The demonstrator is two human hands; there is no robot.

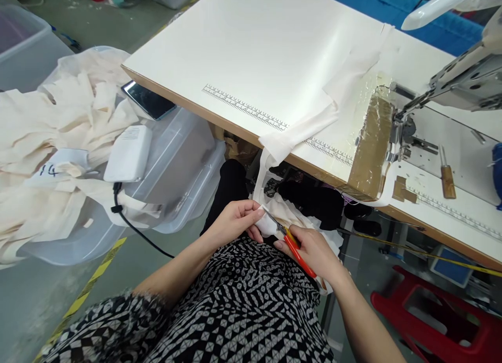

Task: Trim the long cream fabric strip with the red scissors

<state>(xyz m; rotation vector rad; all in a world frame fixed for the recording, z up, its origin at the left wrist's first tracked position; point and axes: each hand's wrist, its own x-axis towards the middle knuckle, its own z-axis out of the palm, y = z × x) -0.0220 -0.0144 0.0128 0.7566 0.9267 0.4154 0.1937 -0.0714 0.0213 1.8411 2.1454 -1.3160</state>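
Observation:
My left hand pinches the end of a pale fabric strip over my lap. In my right hand is a pair of scissors with red and yellow handles. Their blades point up and left, with the tip at the fabric by my left fingertips; whether the blades are parted I cannot make out. From my left hand the strip rises over the table's front edge and joins a folded pale fabric piece on the tabletop. More pale cloth hangs bunched beneath my hands.
A sewing machine stands on the white table at right, near a wooden-handled tool. At left, a plastic bin heaped with pale fabric pieces carries a phone and a white power bank. A red stool is lower right.

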